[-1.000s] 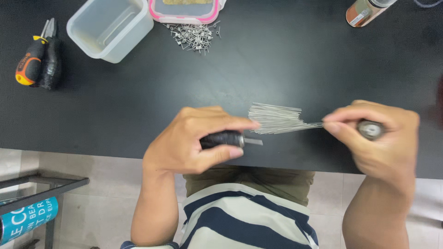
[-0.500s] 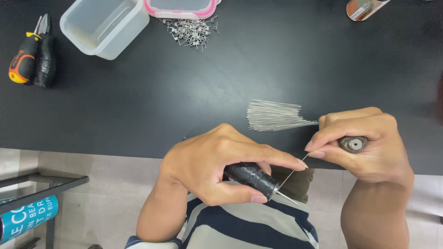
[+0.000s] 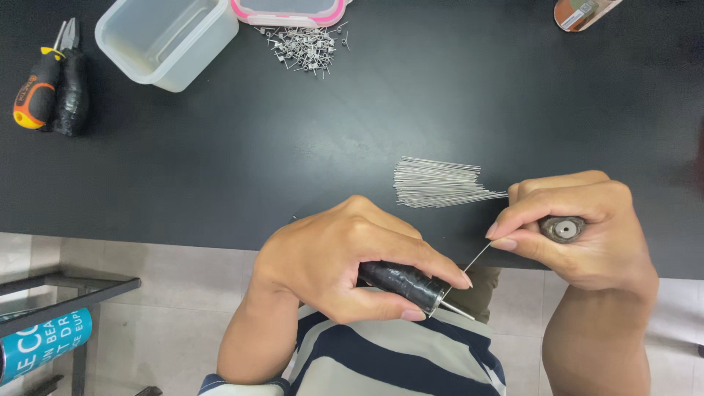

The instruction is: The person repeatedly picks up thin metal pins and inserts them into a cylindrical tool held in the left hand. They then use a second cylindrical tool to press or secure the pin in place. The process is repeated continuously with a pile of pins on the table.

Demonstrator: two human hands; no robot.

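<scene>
My left hand point(image 3: 345, 260) grips a black-handled tool point(image 3: 407, 284) with a thin metal tip, held just off the near edge of the black table point(image 3: 293, 147). My right hand point(image 3: 579, 227) pinches a single thin wire point(image 3: 477, 258) between thumb and forefinger, its lower end against the tool's tip. The same hand also holds a small round dark part with a metal centre point(image 3: 563, 229) in the palm. A flat bundle of straight thin wires point(image 3: 436, 183) lies on the table just above and between my hands.
A pile of small wound wire coils point(image 3: 304, 45) lies at the table's far side, next to a clear plastic tub point(image 3: 165, 37) and a pink-rimmed container point(image 3: 290, 11). Pliers and an orange-handled screwdriver point(image 3: 48, 81) rest at far left. A brown object point(image 3: 583, 13) is at top right.
My left hand pulled the tool back from the wire bundle to below the table edge. My right hand drew one wire out of the bundle and brought it to the tool's tip.
</scene>
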